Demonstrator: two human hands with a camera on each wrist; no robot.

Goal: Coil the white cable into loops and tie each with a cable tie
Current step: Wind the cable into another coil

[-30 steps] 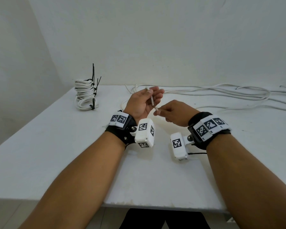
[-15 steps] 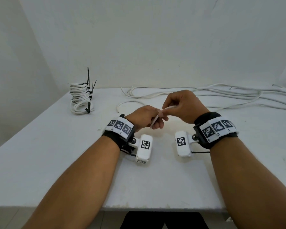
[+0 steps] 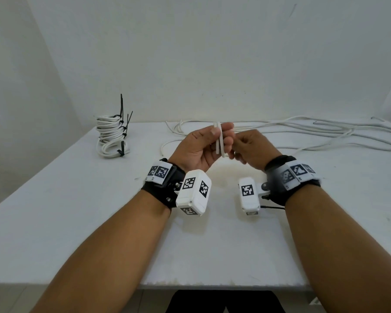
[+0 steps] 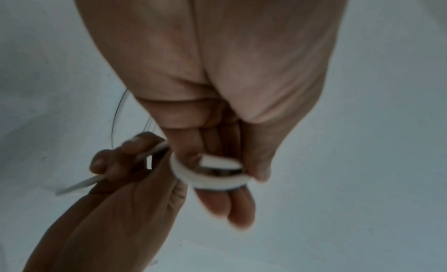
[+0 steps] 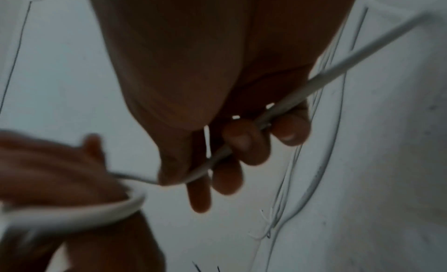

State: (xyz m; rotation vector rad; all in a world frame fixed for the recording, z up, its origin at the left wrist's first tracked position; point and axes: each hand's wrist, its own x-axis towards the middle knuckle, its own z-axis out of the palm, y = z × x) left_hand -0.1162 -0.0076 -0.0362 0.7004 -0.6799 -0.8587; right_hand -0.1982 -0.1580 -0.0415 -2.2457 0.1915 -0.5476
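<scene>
I judge the step in hand to be winding the first turns of a new coil, raised above the counter [image 3: 81,199]. To do it well, I would keep each turn the same size, lay it flat beside the last, and let the right hand [image 3: 253,147] feed slack without twisting. The left hand [image 3: 199,145] is closed on the cable [image 3: 220,141]: thumb and fingers pinch a small loop, seen in the left wrist view wrapped round the fingertips. The right hand is also closed on the cable, which runs through its curled fingers just beside the loop. The rest trails off to the loose length along the far right of the counter. A stack of tied coils [image 3: 112,134] stands far left.
</scene>
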